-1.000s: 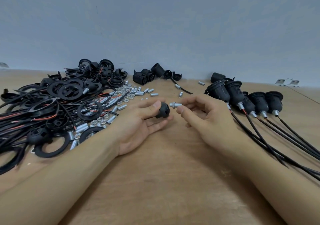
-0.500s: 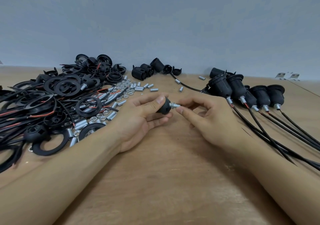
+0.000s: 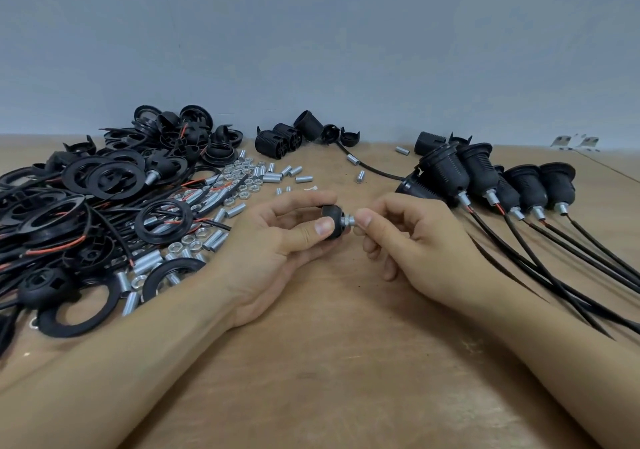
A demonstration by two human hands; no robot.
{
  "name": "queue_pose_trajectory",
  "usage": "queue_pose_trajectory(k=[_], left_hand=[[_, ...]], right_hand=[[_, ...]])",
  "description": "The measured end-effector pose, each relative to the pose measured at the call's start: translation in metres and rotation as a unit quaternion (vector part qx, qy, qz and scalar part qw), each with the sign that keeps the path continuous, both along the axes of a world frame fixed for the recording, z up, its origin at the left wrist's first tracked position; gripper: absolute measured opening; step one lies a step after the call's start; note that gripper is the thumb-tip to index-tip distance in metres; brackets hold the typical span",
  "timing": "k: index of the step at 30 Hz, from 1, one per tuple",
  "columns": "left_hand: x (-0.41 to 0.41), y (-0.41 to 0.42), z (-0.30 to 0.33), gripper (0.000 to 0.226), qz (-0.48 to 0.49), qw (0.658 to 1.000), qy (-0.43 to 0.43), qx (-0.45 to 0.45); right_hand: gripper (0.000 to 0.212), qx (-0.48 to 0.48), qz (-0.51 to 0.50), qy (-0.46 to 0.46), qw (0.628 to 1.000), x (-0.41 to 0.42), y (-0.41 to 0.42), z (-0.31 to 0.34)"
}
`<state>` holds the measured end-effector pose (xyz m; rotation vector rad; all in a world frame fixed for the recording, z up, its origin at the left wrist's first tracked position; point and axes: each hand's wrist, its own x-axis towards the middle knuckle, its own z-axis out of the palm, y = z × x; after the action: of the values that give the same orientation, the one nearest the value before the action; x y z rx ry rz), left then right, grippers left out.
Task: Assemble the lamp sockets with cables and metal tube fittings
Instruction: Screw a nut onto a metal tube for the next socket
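Observation:
My left hand (image 3: 277, 244) grips a small black socket cap (image 3: 333, 219) between thumb and fingers, just above the wooden table (image 3: 329, 362). A short silver metal tube fitting (image 3: 347, 221) sticks out of the cap's right side. My right hand (image 3: 415, 244) pinches that tube with thumb and forefinger. Both hands meet at the table's middle.
A heap of black rings, caps and red-black cables (image 3: 86, 213) fills the left. Loose metal tubes and nuts (image 3: 242, 178) lie behind my left hand. Several finished sockets with cables (image 3: 491, 178) lie at the right. Loose socket bodies (image 3: 287, 137) stand by the grey wall.
The tube in my right hand has gone from apart from the cap into its hole. Both hands have drawn together and lifted slightly.

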<state>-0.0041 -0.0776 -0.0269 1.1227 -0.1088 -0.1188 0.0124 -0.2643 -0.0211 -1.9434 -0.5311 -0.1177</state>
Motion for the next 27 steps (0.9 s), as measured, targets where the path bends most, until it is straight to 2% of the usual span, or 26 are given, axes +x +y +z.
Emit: queue_pose_trajectory(k=[3, 5, 8, 10, 16, 20, 21, 25, 26, 27], left_hand=[[0.002, -0.003, 0.001, 0.043, -0.008, 1.0, -0.008, -0.003], [0.003, -0.002, 0.003, 0.054, -0.017, 0.999, -0.005, -0.031], [0.004, 0.006, 0.009, 0.047, -0.027, 0.993, 0.005, -0.115], [0.004, 0.009, 0.011, 0.038, -0.01, 0.99, 0.017, -0.14], [0.005, -0.002, 0.006, 0.034, 0.013, 0.999, 0.028, 0.029], [0.005, -0.004, 0.002, 0.038, 0.027, 0.998, 0.018, 0.045], [0.004, -0.003, 0.001, 0.039, 0.022, 0.999, 0.017, 0.034], [0.004, -0.002, 0.001, 0.042, 0.0, 1.0, 0.014, -0.003], [0.005, -0.002, 0.001, 0.042, 0.003, 1.0, 0.018, -0.004], [0.005, -0.002, 0.002, 0.042, 0.008, 1.0, 0.022, -0.007]], right_hand=[[0.033, 0.02, -0.012, 0.017, 1.0, 0.001, 0.002, -0.001], [0.031, 0.031, -0.014, 0.027, 0.999, 0.001, 0.002, 0.0], [0.028, 0.026, -0.012, 0.022, 0.999, 0.003, 0.0, 0.0], [0.026, 0.032, -0.002, 0.013, 0.999, 0.002, -0.002, 0.0], [0.01, 0.055, 0.013, -0.022, 0.998, -0.002, -0.001, -0.001], [0.011, 0.04, 0.01, -0.017, 0.999, -0.002, -0.002, 0.0], [0.016, 0.033, 0.01, 0.0, 0.999, -0.002, -0.002, 0.0], [0.062, 0.015, 0.0, 0.084, 0.996, 0.001, -0.001, 0.0], [0.064, 0.026, 0.0, 0.09, 0.996, 0.002, -0.001, 0.0], [0.056, 0.04, 0.006, 0.094, 0.995, 0.001, -0.001, 0.001]])
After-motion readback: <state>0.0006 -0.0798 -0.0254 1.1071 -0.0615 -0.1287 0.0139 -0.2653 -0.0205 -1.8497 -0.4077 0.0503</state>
